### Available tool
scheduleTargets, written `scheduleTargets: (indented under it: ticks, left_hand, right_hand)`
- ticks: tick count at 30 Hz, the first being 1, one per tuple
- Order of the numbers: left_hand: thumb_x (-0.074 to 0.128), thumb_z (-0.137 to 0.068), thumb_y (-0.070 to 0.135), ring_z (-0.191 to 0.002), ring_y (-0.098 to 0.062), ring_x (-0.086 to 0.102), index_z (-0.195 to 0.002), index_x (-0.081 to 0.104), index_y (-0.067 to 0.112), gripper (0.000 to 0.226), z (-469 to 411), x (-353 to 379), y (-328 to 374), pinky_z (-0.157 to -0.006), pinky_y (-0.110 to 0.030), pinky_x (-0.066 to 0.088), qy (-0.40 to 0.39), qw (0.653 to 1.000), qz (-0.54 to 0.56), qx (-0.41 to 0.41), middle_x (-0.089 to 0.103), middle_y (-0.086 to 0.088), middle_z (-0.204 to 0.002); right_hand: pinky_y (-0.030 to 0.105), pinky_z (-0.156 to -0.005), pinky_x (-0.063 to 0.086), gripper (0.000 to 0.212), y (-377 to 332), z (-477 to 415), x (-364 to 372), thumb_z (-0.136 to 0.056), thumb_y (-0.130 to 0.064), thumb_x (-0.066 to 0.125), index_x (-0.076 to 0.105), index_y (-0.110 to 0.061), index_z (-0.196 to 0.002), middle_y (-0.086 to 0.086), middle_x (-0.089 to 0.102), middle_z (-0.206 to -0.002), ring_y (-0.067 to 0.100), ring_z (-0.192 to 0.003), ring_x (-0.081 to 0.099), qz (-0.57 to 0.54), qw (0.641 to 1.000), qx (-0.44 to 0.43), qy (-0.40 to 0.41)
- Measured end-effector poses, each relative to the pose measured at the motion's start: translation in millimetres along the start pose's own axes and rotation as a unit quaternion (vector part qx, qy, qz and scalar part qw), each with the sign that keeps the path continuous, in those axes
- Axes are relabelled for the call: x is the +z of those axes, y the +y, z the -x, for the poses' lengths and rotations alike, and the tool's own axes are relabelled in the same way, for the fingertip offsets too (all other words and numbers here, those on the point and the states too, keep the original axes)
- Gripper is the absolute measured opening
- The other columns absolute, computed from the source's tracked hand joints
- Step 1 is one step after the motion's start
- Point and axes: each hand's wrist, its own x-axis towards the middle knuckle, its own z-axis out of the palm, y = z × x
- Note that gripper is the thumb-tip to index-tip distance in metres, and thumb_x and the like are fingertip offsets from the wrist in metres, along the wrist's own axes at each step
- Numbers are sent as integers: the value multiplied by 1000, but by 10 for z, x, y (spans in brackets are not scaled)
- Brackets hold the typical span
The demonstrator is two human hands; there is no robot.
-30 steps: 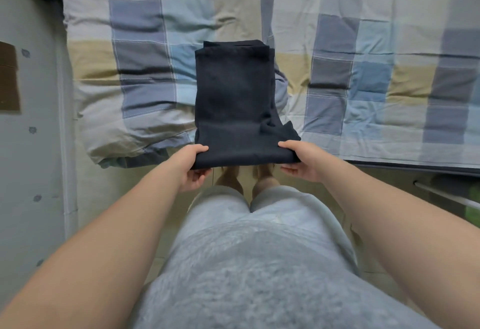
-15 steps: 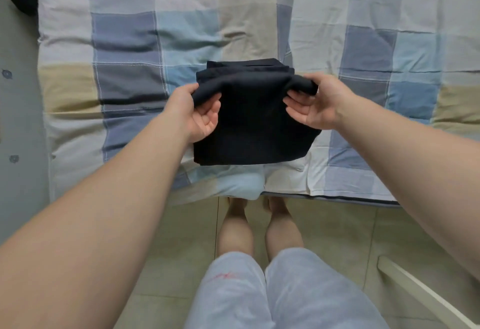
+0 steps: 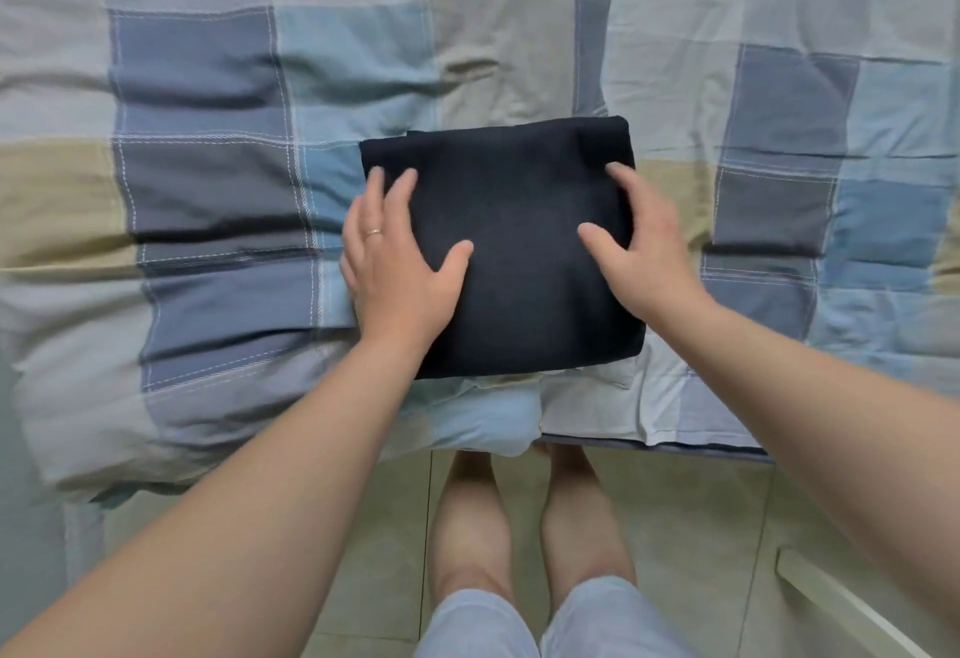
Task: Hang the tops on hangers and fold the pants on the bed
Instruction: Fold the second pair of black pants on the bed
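Note:
The dark navy pants (image 3: 519,221) lie folded into a compact rectangle on the checked bed cover (image 3: 208,200), close to the bed's near edge. My left hand (image 3: 395,257) lies flat on the left part of the fold, fingers spread, with a ring on one finger. My right hand (image 3: 639,242) lies flat on the right part, its fingers straight and reaching toward the far right corner. Both palms press down on the cloth. No tops or hangers are in view.
The bed's near edge (image 3: 649,442) runs across the lower middle, with tiled floor (image 3: 701,527) below it. My bare legs (image 3: 519,527) stand against the bed. A pale bar (image 3: 841,605) slants across the floor at the lower right.
Both hands carried the pants' near end up and over onto the far part, halving the length. They let go of the cloth and now lie flat on the folded stack.

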Motion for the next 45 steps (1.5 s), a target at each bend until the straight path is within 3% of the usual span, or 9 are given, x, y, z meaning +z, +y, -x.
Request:
scheduleTargets:
  ticks: [3,5,8,12,18,25,30,37,45]
  left_hand:
    - [82,-75,47,-144,-13,34,-157,18,30,105,-17,6,-125,-117,-33,30,-48,973,177,-141,30,7,-159]
    - [85,-71,50,-123,-5,55,-152,27,29,102,-68,-12,-181,-103,-27,42,-97,931,276,-220,53,17,-137]
    - [87,-66,53,-101,0,65,-135,50,28,82,-216,-57,-222,-85,-26,52,-141,911,298,-248,66,20,-115]
    - [88,-70,43,-97,-11,73,-122,64,26,60,-389,-107,-200,-81,-31,57,-195,889,327,-253,75,11,-109]
    - [86,-77,35,-95,-15,73,-123,67,21,51,-354,-104,-86,-83,-32,57,-247,875,316,-273,76,5,-110]
    - [81,-78,42,-79,-21,77,-104,77,13,40,-195,-348,-24,-58,-32,60,-426,734,317,-424,79,-6,-98]
    - [80,-68,46,-87,-22,76,-88,83,13,39,-25,-597,-230,-71,-34,62,-506,680,314,-427,78,-6,-104]
    - [76,-74,44,-86,-24,76,-96,82,9,41,256,-904,-499,-73,-34,62,-525,661,303,-443,77,-8,-104]
    - [81,-68,52,-92,-23,76,-107,77,16,53,619,-1485,-166,-76,-32,56,-501,736,231,-392,76,-7,-112]
  right_hand:
    - [41,-120,23,76,212,93,-46,-94,-42,61,21,-27,-158,-5,32,-159,16,-145,29,-13,995,79,54]
    - [34,-116,29,79,324,101,-34,-95,-46,61,18,-27,-159,-11,36,-152,10,-137,37,-89,984,149,29]
    - [30,-101,44,65,400,41,11,-94,-46,63,39,-25,-150,-17,50,-142,5,-121,54,-209,947,244,-31]
    - [26,-72,51,27,373,-67,38,-89,-46,69,66,-31,-112,-13,75,-108,6,-96,70,-272,912,298,-69]
    - [32,-92,50,43,377,-90,-88,-84,-50,74,66,-30,-122,-13,73,-114,11,-107,67,-213,928,277,-131]
    - [38,-99,50,61,302,104,-241,-77,-61,72,64,-29,-129,-11,73,-118,13,-113,67,-225,901,296,-221]
    - [33,-94,50,63,253,419,-207,-75,-54,71,65,-20,-127,-2,73,-121,15,-110,70,-306,851,314,-288]
    - [31,-68,60,37,30,1019,-62,-67,-43,79,83,-18,-94,4,77,-109,20,-92,76,-392,774,412,-277]
    - [27,-66,57,32,-524,1995,-315,-86,-33,71,71,-15,-112,4,78,-99,19,-78,75,-462,774,422,-98]
